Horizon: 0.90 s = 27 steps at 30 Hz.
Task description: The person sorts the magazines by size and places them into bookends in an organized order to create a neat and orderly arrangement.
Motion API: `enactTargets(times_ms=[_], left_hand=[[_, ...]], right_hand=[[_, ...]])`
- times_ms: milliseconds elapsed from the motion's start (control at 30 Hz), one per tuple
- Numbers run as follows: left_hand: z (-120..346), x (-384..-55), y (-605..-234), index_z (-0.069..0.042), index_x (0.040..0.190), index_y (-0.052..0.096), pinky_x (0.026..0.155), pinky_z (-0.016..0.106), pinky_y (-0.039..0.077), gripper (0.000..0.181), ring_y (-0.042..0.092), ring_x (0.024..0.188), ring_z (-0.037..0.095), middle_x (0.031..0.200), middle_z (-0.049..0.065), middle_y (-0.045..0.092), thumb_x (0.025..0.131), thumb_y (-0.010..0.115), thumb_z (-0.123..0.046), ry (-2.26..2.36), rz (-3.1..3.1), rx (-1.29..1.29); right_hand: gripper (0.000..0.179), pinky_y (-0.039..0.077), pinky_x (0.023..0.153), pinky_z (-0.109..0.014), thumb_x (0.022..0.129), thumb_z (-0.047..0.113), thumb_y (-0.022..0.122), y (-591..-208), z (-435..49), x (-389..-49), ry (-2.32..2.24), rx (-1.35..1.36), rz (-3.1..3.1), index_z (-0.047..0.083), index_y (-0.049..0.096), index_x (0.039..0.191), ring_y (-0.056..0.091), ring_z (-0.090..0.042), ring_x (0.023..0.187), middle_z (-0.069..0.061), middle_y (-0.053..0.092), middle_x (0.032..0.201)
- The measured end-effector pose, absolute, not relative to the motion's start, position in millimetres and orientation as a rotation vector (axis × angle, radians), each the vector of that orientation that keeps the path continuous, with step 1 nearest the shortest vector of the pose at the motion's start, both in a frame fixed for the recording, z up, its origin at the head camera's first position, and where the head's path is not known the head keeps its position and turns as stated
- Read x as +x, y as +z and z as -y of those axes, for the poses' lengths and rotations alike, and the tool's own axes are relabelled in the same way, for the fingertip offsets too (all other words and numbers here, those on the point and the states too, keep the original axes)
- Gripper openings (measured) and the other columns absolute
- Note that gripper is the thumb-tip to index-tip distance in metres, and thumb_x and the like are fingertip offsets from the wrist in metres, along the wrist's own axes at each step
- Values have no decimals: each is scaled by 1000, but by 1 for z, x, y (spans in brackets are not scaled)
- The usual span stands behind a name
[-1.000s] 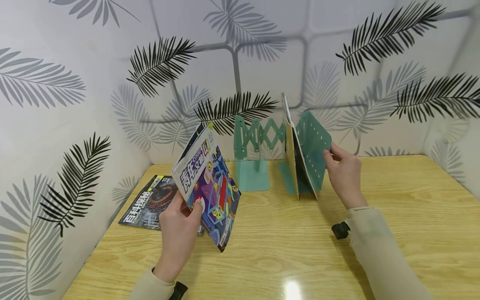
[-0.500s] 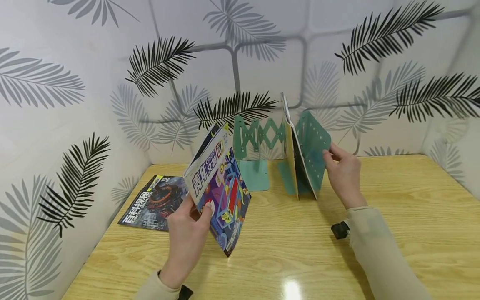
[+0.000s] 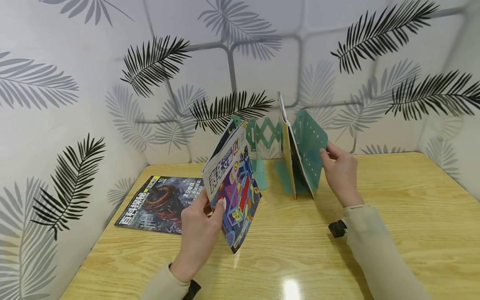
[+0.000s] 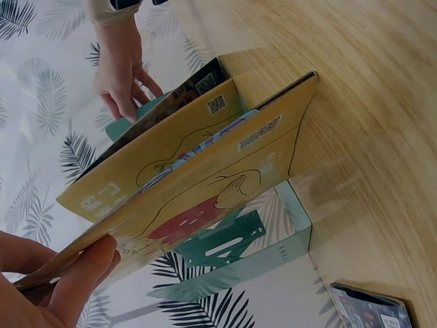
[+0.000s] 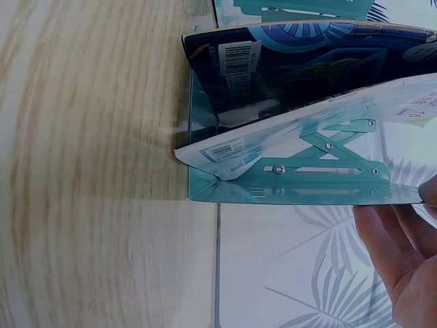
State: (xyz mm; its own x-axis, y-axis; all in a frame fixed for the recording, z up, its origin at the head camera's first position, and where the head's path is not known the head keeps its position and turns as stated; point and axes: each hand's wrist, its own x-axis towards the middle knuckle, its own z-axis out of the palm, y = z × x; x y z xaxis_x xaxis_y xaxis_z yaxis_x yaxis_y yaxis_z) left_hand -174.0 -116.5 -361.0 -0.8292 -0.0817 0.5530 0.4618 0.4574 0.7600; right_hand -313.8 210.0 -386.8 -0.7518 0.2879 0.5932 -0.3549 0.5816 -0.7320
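Observation:
My left hand (image 3: 200, 233) grips a magazine (image 3: 240, 196) by its near edge, thumb on the purple-blue cover. It is tilted above the table, in front of the left end of a green expandable bookend (image 3: 267, 132). Its yellow back cover (image 4: 205, 205) fills the middle of the left wrist view. My right hand (image 3: 341, 173) pinches the edge of the bookend's perforated right end plate (image 3: 313, 150); thumb and fingers lie on either side of the plate (image 5: 307, 197) in the right wrist view. Leaning magazines (image 3: 286, 154) stand beside that plate, their bottoms apart.
Another magazine (image 3: 161, 204) with a dark cover lies flat on the wooden table (image 3: 292, 250) at the left. Behind the bookend rises a leaf-patterned wall (image 3: 258, 71). A second wall (image 3: 56, 125) bounds the table's left side.
My left hand has carried the magazine to the right, so it now hides much of the bookend's left end. More of the flat magazine shows. The right hand keeps its hold.

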Motion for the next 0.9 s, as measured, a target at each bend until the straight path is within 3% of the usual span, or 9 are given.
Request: enactTargets(times_ms=[900], left_hand=[[85,-211,-361,-5,131,60,67,28,58,37,71,91,22,118,13,68,94,59,-2,-1426,2145,-433]], right_hand=[[34,42,61,-8,99,20,59,-387,-212,-315,1131,60,2114,12,64,132,68,-27,91,-13,71,110]])
